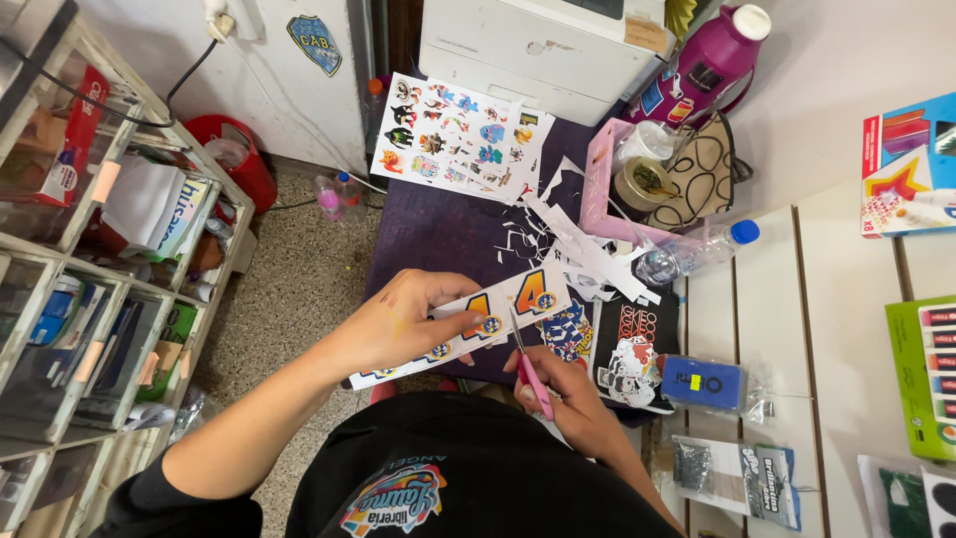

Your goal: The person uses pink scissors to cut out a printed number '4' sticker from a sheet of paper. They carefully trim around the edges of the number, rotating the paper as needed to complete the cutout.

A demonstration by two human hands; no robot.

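My left hand (406, 321) grips a long white paper strip (518, 297) printed with blue and yellow figures and small round badges. My right hand (564, 391) holds pink-handled scissors (530, 369), whose blades meet the strip's lower edge near its middle. Both hands hover over the near edge of a dark purple table (448, 231). White paper offcuts (578, 244) lie scattered just beyond the strip.
A sheet of cartoon stickers (460, 134) lies at the table's back, under a white printer (543, 45). A pink basket (607, 194), a magenta flask (712, 60) and a plastic bottle (697, 249) stand right. Shelving (90, 299) fills the left; a red bucket (239, 159) sits on the floor.
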